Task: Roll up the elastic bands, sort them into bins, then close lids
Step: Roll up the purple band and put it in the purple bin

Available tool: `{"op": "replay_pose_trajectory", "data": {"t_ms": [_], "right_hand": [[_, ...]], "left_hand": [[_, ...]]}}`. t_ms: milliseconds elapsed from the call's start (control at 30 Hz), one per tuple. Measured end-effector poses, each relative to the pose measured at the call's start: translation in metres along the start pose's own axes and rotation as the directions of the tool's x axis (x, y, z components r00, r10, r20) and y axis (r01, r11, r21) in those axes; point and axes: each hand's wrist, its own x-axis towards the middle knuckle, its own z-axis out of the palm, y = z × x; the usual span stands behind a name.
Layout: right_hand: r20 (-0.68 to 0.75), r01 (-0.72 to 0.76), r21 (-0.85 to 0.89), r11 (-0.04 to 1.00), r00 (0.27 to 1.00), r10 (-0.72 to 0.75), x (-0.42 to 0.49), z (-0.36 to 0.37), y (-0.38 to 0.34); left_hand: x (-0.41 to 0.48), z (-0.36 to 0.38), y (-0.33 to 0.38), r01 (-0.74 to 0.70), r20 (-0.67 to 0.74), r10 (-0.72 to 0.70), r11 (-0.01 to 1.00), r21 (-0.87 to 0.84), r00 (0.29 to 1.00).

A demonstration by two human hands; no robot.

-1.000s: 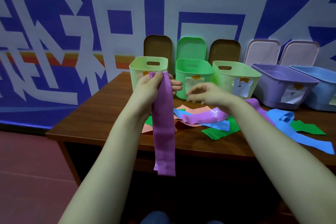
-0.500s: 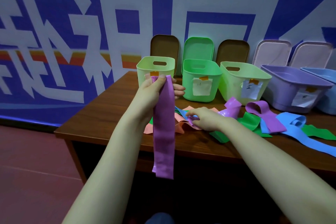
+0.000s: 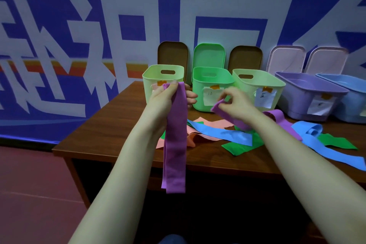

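Wooden table [image 3: 111,134], left fingers [image 3: 191,97] gripping hanging purple band [image 3: 175,144], right fingers [image 3: 227,93] pinching second band [image 3: 224,114]

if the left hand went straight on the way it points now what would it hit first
Most likely the leftmost bin: the left hand, gripping a purple band, points forward at its front wall. The gap between them is unclear from this one view.

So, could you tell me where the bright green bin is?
In the head view the bright green bin stands centre-frame, between the left pale green bin and the right pale green bin.
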Motion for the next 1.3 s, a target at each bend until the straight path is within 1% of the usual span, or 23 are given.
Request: {"op": "replay_pose_trajectory", "data": {"t_ms": [67,100,167,200,300,367,433,500,600,667,733,800,867,933,1033,1133,1233,1300], "right_hand": [[-0.132,-0.096,0.235,0.967,0.983,0.13,0.003,-0.019,-0.005],[-0.197,-0.113,0.326,0.938,0.963,0.185,0.005,-0.028,-0.007],[-0.298,-0.115,0.416,0.902,0.92,0.255,0.009,-0.044,-0.011],[-0.324,-0.103,0.447,0.888,0.907,0.268,0.01,-0.05,-0.015],[-0.366,-0.007,0.517,0.856,0.902,0.229,0.007,-0.066,-0.029],[-0.418,0.078,0.524,0.848,0.891,0.176,0.004,-0.078,-0.04],[-0.464,0.17,0.547,0.819,0.876,0.128,0.0,-0.091,-0.052],[-0.482,0.231,0.528,0.817,0.874,0.065,-0.005,-0.104,-0.065],[-0.44,0.254,0.482,0.839,0.898,-0.019,-0.016,-0.117,-0.083],[-0.368,0.264,0.474,0.84,0.926,-0.083,-0.025,-0.123,-0.094],[-0.261,0.281,0.459,0.843,0.949,-0.175,-0.035,-0.125,-0.105],[-0.134,0.284,0.489,0.824,0.959,-0.251,-0.045,-0.126,-0.115],[-0.009,0.261,0.552,0.792,0.952,-0.307,-0.054,-0.125,-0.122],[0.068,0.259,0.558,0.788,0.932,-0.355,-0.059,-0.123,-0.127],[0.103,0.276,0.556,0.784,0.913,-0.394,-0.061,-0.119,-0.131],[0.075,0.303,0.565,0.767,0.907,-0.413,-0.064,-0.117,-0.135],[0.032,0.332,0.57,0.751,0.905,-0.424,-0.067,-0.117,-0.137],[0.01,0.361,0.531,0.767,0.902,-0.431,-0.069,-0.12,-0.14]], "left_hand": [[0.004,0.004,0.0,0.009,0.0,-0.009,1.0,-0.024,1.0],[0.006,0.006,-0.001,0.011,0.0,-0.011,0.999,-0.032,1.0],[0.009,0.013,-0.001,0.006,-0.01,-0.006,0.999,-0.037,1.0],[0.011,0.016,0.0,0.001,-0.021,-0.002,0.999,-0.035,1.0],[0.017,0.026,0.001,-0.02,-0.043,0.017,0.998,-0.067,0.999],[0.021,0.03,0.002,-0.035,-0.056,0.03,0.996,-0.079,0.998],[0.021,0.034,0.003,-0.052,-0.074,0.047,0.997,-0.061,0.996],[0.019,0.036,0.007,-0.075,-0.1,0.07,0.996,-0.052,0.993],[0.013,0.041,0.02,-0.097,-0.17,0.083,0.993,-0.073,0.982],[0.007,0.044,0.028,-0.113,-0.209,0.095,0.991,-0.076,0.973],[0.001,0.047,0.034,-0.141,-0.231,0.118,0.986,-0.084,0.966],[-0.007,0.051,0.04,-0.156,-0.219,0.131,0.983,-0.101,0.967],[-0.016,0.054,0.045,-0.147,-0.21,0.132,0.987,-0.06,0.969],[-0.024,0.056,0.05,-0.142,-0.191,0.134,0.989,-0.033,0.972],[-0.034,0.057,0.056,-0.143,-0.11,0.139,0.989,-0.03,0.984],[-0.039,0.057,0.06,-0.147,-0.038,0.146,0.989,-0.01,0.989],[-0.042,0.056,0.065,-0.128,0.018,0.13,0.989,-0.08,0.991],[-0.042,0.055,0.067,-0.118,0.051,0.124,0.987,-0.107,0.991]]}}
